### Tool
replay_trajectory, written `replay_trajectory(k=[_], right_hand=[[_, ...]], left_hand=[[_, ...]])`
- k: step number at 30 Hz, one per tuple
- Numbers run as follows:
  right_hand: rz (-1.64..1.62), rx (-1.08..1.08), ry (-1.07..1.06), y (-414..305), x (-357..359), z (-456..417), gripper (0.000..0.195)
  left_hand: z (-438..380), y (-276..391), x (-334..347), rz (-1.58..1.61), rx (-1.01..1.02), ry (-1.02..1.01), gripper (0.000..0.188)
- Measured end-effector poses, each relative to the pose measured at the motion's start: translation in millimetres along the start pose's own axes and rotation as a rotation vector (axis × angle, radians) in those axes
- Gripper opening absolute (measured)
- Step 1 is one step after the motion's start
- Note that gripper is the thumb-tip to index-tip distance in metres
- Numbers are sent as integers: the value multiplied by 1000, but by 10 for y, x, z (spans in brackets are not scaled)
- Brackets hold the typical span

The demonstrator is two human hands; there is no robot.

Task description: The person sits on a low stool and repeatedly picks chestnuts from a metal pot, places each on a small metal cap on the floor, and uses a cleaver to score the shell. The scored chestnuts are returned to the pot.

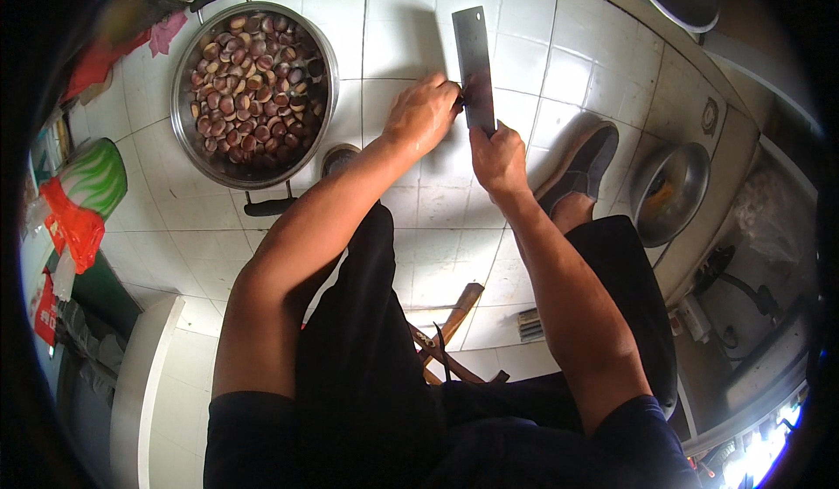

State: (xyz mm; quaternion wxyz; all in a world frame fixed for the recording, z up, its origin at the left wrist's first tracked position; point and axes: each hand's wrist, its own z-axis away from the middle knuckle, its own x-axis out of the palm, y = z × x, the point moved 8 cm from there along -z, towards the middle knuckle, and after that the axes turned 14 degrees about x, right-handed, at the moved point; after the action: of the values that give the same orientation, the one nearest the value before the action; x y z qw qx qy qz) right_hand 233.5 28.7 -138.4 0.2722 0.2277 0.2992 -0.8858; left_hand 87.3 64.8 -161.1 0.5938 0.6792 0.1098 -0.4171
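Note:
My right hand [499, 161] is closed round the handle end of a cleaver [475, 69], its broad steel blade pointing away from me. Against the blade's left edge, my left hand [425, 110] pinches a small dark object [461, 99], mostly covered by the fingers; it looks like a chestnut, but I cannot tell for certain. To the left, a large steel pot [330, 96] with two black handles stands on the white tiled floor. Many brown chestnuts [252, 96] fill it, several showing pale cut faces.
A metal bowl [670, 194] with something orange inside stands at the right, beyond my shoe [593, 161]. Another metal vessel [704, 20] is at the upper right. Wooden stool legs [462, 312] show between my knees. Red bags [78, 227] and a green-and-white container [105, 177] line the left side.

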Motion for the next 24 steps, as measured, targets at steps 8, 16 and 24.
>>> replay_trajectory(k=[8,16,24], right_hand=[[-10,45,0,38,-54,18,28],[59,42,-11,-124,-44,101,26],[145,14,58,-242,36,17,27]], left_hand=[[-7,-18,-9,-26,-4,38,17],[117,-28,-207,31,-55,149,14],[167,-73,-266,78,-111,173,10]])
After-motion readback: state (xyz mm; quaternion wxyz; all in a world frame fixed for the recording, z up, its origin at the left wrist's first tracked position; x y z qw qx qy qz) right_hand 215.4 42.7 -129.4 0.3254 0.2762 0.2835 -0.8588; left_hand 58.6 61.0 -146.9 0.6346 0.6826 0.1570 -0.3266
